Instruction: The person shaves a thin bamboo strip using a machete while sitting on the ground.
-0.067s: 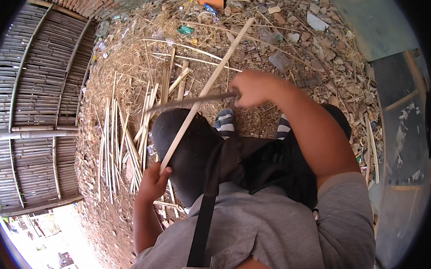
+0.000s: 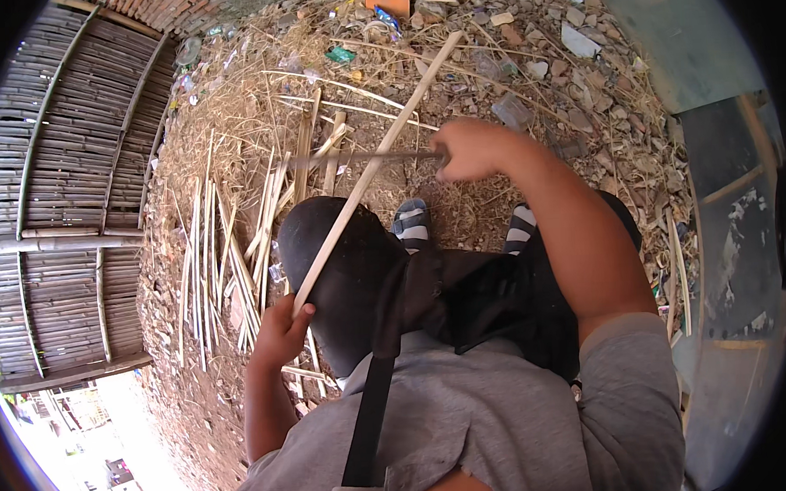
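Observation:
My left hand (image 2: 282,332) is closed round the near end of a long pale bamboo strip (image 2: 339,223). The strip slants up and to the right past my dark-covered left knee (image 2: 326,222), its far end above the ground. My right hand (image 2: 474,150) is closed on the handle of a long knife (image 2: 337,160), whose thin dark blade is smeared by motion. That blade points left and crosses the strip beyond the knee. Whether its edge bites into the strip cannot be made out.
Several split bamboo strips (image 2: 208,267) lie on the ground at left. My feet in striped footwear (image 2: 411,223) rest ahead. Rubble (image 2: 570,88) and litter lie beyond. A bamboo-slat panel (image 2: 64,146) stands at far left, and grey panels (image 2: 734,222) at right.
The knife and my right hand have moved slightly farther away, so the blade crosses the strip higher up and lies more level. My left hand and the strip stay almost where they were.

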Tool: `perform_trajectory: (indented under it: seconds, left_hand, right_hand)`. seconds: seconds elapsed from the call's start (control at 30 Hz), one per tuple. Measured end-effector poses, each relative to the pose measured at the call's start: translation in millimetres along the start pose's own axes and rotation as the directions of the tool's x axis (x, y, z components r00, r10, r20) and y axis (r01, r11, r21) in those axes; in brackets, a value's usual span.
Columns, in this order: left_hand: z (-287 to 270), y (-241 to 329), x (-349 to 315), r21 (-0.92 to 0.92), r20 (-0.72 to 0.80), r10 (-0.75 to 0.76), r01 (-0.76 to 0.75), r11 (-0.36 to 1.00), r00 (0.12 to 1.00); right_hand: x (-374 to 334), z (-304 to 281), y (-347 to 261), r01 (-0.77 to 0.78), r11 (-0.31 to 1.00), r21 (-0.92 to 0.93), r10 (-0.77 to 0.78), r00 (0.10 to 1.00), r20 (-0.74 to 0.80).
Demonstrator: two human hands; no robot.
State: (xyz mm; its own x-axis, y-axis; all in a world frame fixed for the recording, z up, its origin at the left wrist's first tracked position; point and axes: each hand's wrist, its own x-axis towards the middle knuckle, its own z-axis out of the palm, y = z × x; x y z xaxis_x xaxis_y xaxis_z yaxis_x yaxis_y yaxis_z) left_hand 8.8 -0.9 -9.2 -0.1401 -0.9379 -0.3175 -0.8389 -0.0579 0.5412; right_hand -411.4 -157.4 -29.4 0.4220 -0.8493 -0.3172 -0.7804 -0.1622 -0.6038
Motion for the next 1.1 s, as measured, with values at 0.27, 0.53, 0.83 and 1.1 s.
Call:
perform_trajectory:
  seconds: [0.27, 0.53, 0.83, 1.1]
  left_hand:
    - [-2, 13, -1, 0.043, -0.002, -0.03, 0.03, 0.999, 1.0]
    - [2, 8, 0, 0.214, -0.081, 0.078, -0.059, 0.975, 0.994]
    - [-3, 8, 0, 0.126, -0.014, -0.007, 0.009, 0.992, 1.0]
    - [-12, 7, 4, -0.071, 0.116, -0.037, 0.046, 0.996, 0.993]
  right_hand:
    - [-6, -4, 5, -0.105, 0.992, 0.074, 0.11, 0.991, -0.072]
    - [9, -2, 27, -0.117, 0.991, 0.069, 0.123, 0.988, -0.095]
    - [-4, 20, -24, 0.004, 0.998, -0.06, -0.006, 0.999, -0.045]
    - [5, -6, 30, -0.108, 0.993, 0.048, 0.116, 0.971, -0.21]
